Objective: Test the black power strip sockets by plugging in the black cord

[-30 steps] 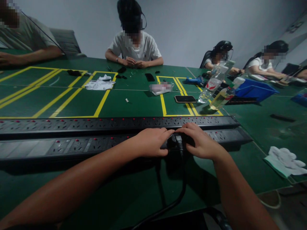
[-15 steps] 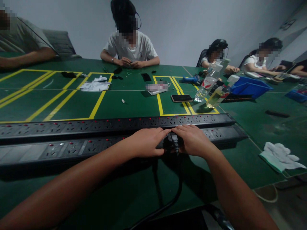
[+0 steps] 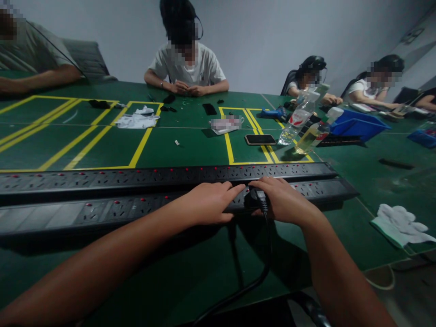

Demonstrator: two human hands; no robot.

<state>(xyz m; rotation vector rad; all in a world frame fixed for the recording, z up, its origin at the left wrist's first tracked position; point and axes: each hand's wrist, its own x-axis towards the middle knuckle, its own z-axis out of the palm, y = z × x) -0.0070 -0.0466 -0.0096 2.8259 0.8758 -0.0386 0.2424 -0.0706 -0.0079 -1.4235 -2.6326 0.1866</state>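
A long black power strip (image 3: 117,213) lies across the green table in front of me, with a row of sockets and red switches. My left hand (image 3: 213,204) is wrapped round it, fingers over the far edge and thumb along the near side. Just to the right, a black plug (image 3: 256,198) sits upright against the strip's socket face. My right hand (image 3: 284,200) closes round the plug and the strip there; its fingers partly hide the contact. From the plug a black cord (image 3: 267,247) hangs toward me. Behind it lies a second power strip (image 3: 175,178), parallel and untouched.
Beyond the strips are a phone (image 3: 260,140), a clear bottle (image 3: 297,119), a bottle of yellow liquid (image 3: 311,137) and a blue bin (image 3: 357,125). White gloves (image 3: 402,225) lie at the right, white cloth (image 3: 138,119) at the far left. Several co-workers sit around the table.
The near power strip has slid to the right, with the plug and my right hand moving along with it. My left hand has stayed nearly in place, and the gap between my hands has widened.
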